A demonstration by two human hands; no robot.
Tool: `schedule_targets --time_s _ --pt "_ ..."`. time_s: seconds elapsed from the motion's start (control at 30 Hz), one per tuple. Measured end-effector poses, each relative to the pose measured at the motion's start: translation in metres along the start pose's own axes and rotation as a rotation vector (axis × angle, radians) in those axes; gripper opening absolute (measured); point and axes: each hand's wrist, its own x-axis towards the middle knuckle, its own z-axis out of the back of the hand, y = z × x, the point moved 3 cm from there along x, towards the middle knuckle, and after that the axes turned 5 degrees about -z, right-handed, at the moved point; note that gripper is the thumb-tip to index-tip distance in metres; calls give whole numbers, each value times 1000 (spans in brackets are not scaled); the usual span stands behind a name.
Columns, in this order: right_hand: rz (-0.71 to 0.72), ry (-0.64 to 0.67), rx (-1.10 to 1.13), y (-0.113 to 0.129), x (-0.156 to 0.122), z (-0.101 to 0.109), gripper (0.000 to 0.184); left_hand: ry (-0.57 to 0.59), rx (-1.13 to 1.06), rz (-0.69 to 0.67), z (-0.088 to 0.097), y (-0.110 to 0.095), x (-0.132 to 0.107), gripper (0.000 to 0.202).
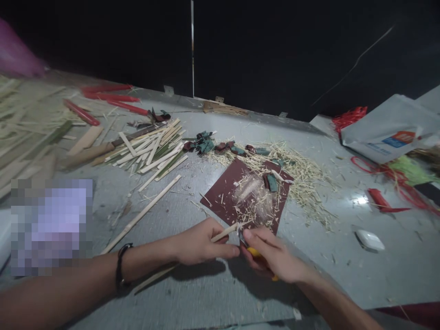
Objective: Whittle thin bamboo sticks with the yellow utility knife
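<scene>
over the grey surface [206, 298], my left hand [202, 243] gripped a bamboo strip [225, 233] while my right hand [271, 254] clenched a yellow-handled knife [256, 252] at its end, just in front of a dark red board [220, 197] strewn with shavings [254, 211], with a pile of bamboo sticks [147, 153] off to the left.

Count on the desk [395, 275]: one left hand [202, 243], one right hand [273, 254], one knife [256, 252], one bamboo strip [225, 232], one mat [223, 197], one case [369, 240], one bag [388, 128].
</scene>
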Motion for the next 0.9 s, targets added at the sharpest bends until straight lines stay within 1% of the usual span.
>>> schedule_targets --time_s 0.07,0.1,0.2,0.27,0.37,0.5,0.6,0.63,0.73,0.8,0.9 --pt "12 20 27 0 1 1 59 68 -114 67 1 4 0 47" --pt "37 7 73 0 1 1 59 99 -167 91 0 6 0 49" --pt "129 -69 287 1 4 6 58 104 -284 86 1 9 1 58" --pt "156 -87 365 2 5 8 57 104 -293 86 1 9 2 60" --pt "116 -38 318 4 3 8 55 106 -240 89 -1 7 1 60" --pt "18 80 122 2 -1 1 58 87 -144 112 -3 5 -3 60" --pt "-10 120 56 -2 1 -4 61 59 -72 137 -4 5 -4 50" --pt "-15 121 51 -3 1 -4 61 43 -40 113 -4 3 -3 45" --pt "-25 119 31 -4 4 -3 62 -7 79 -45 -4 -8 -2 27" --pt "-30 114 13 -3 4 -2 63 -29 124 -94 -4 -13 -2 19" --pt "-40 108 -5 -1 4 -2 63 -51 115 -41 -7 -13 -5 12"
